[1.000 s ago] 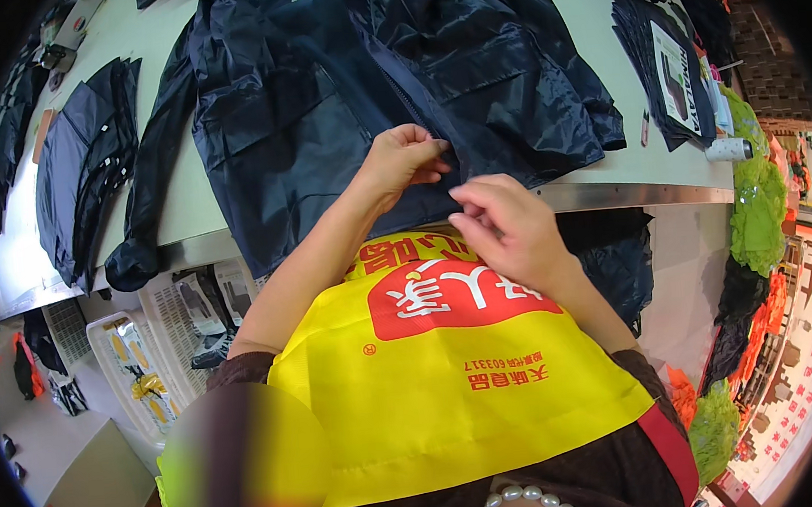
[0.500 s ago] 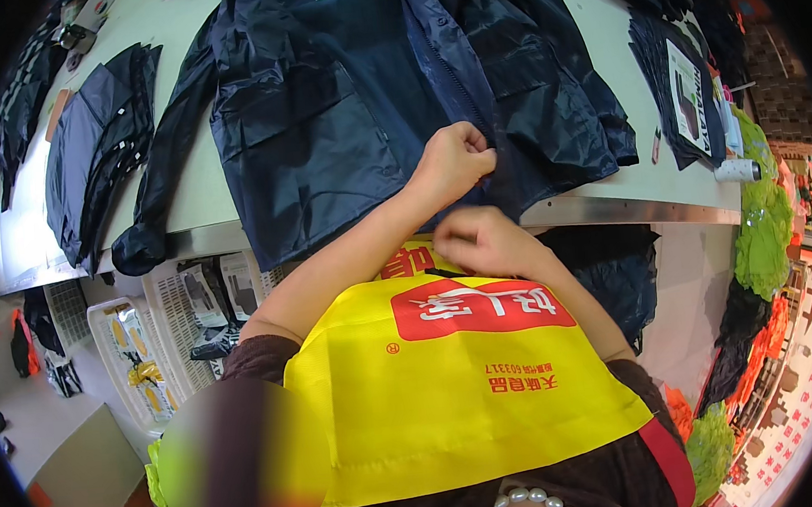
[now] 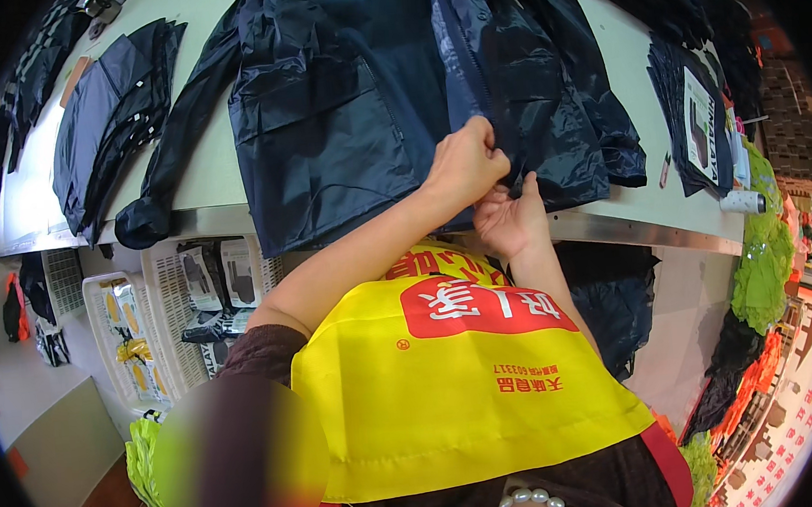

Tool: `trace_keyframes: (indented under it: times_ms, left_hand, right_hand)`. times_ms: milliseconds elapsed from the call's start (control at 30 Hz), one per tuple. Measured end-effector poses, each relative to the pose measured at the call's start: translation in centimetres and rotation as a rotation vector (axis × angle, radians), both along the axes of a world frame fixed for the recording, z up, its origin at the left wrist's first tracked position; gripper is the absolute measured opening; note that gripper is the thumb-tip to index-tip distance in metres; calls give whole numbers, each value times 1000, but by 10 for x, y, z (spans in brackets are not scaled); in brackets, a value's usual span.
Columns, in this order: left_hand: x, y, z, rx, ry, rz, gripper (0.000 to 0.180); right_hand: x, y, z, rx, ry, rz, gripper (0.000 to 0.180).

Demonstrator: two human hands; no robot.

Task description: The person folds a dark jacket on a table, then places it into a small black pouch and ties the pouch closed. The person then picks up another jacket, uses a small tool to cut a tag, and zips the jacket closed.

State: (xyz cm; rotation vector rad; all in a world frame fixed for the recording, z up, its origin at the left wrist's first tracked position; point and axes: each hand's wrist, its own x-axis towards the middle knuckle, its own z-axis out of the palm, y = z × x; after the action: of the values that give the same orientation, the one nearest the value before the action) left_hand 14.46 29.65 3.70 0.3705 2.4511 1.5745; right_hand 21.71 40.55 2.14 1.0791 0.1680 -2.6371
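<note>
A dark navy jacket [image 3: 320,127] lies spread on the table, its front open and its hem hanging at the table's near edge. My left hand [image 3: 464,165] is closed, pinching the jacket's front edge by the zipper [image 3: 479,62]. Just below and to the right, my right hand [image 3: 513,218] is turned palm up at the bottom corner of that same edge. Its thumb and fingers close on the cloth there; the fingertips are partly hidden. One jacket sleeve [image 3: 188,128] stretches to the left over the tabletop.
Folded dark garments [image 3: 114,124] lie left on the table [image 3: 211,140]. At the right are packaged dark garments [image 3: 696,126] and a thread spool [image 3: 743,202]. White baskets [image 3: 168,320] with packets stand below at left. Dark cloth [image 3: 610,295] hangs below the table; green cloth [image 3: 763,244] is at right.
My right hand has risen from in front of the yellow apron to the jacket's lower edge and turned palm up. My left hand keeps its pinch on the jacket front. The view has shifted slightly.
</note>
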Motion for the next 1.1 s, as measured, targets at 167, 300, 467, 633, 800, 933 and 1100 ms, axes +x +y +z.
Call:
trace_keyframes:
  times_ms: [167, 300, 467, 633, 800, 933, 1100]
  left_hand:
    - [-14, -12, -9, 85, -215, 79, 22]
    - [-1, -8, -4, 88, -189, 37, 19]
    - [7, -1, -13, 48, -131, -2, 18]
    - [8, -5, 0, 50, -178, -61, 20]
    - [2, -14, 1, 117, -303, -46, 19]
    - [0, -21, 6, 142, -323, -47, 17]
    - [-1, -32, -2, 494, -435, -109, 25]
  right_hand:
    - [17, -29, -3, 1392, 540, 124, 44]
    - [7, 0, -14, 732, 173, 94, 31]
    - [11, -19, -10, 359, 40, 165, 35]
    - [7, 11, -55, 152, 356, 14, 19]
    - [1, 3, -31, -47, 104, 34, 28]
    - [4, 12, -45, -483, 326, 195, 35]
    - [-8, 13, -39, -442, 426, 147, 33]
